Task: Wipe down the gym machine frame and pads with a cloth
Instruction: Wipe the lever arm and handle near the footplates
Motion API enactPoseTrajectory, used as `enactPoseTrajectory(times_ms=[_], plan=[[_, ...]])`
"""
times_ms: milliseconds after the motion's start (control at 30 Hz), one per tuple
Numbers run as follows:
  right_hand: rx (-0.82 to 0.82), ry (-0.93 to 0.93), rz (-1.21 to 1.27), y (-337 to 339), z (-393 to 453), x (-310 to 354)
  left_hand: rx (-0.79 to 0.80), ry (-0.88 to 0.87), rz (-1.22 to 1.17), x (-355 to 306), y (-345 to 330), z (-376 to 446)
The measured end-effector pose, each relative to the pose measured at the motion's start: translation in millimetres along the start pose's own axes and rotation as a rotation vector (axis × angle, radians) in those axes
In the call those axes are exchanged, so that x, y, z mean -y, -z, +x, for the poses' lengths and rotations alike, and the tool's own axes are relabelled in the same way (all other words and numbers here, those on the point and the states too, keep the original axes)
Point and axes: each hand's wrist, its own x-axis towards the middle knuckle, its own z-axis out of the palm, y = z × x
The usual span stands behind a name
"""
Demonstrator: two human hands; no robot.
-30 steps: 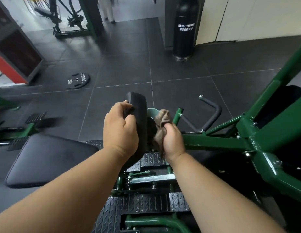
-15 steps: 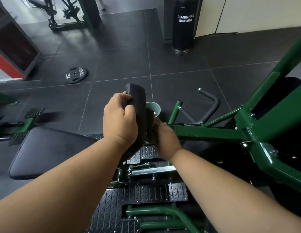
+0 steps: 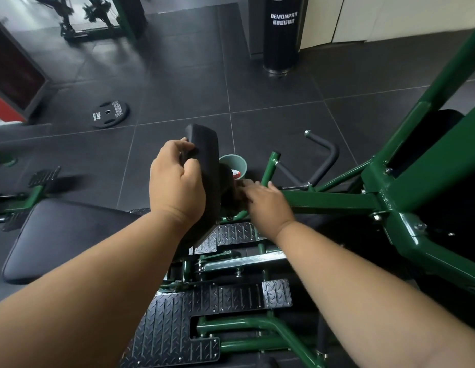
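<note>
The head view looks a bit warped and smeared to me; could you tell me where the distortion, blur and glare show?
Head view: wide-angle bending bows the green frame and floor tile lines near the edges; motion blur smears the right hand and the footplate at far left; window glare washes out the top-left corner; the left hand on the black pad stays sharp.

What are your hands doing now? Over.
Left hand grips black pad. Right hand behind pad by green frame; cloth hidden. Nothing blocking.
</note>
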Motion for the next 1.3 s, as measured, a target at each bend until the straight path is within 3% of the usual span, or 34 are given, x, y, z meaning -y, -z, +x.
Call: enactPoseTrajectory(times_ms=[100,233,300,367,433,500,733,833,900,967,1100,1167,1300], plan=[[-0.037,-0.193,0.035,22,3,-17,-0.005,0.011,-0.005,-1,1,0],[-0.306,-0.640,0.203,43,-1,-44,-0.003,0.009,-0.007,0,1,0],[-0.263,-0.577,0.236,41,-4,-38,-0.004,0.006,-0.005,1,0,1],[-0.122,-0.357,0.308,28,-6,-18,-0.010,0.004,-0.001,2,-1,1],[-0.020,-0.152,0.259,7,-5,-1,-0.017,0.004,0.002,3,-1,1],[0.009,-0.076,0.194,-6,0,7,-0.021,0.006,0.002,3,-1,1],[0.038,-0.078,0.169,14,0,-11,-0.015,0.013,0.010,1,-1,0],[0.016,-0.270,0.369,15,4,-14,-0.012,0.015,-0.002,0,0,0],[-0.029,-0.370,0.361,16,1,-27,-0.010,0.018,-0.007,1,-1,0],[0.047,-0.410,0.296,21,6,-37,-0.008,0.015,-0.002,1,-1,-1],[0.229,-0.288,0.257,24,33,-13,-0.021,0.012,-0.001,0,-1,1],[0.240,-0.200,0.209,17,38,2,-0.027,0.017,0.002,0,-1,0],[0.374,-0.152,0.010,22,55,-11,-0.025,0.024,0.021,-3,1,-1]])
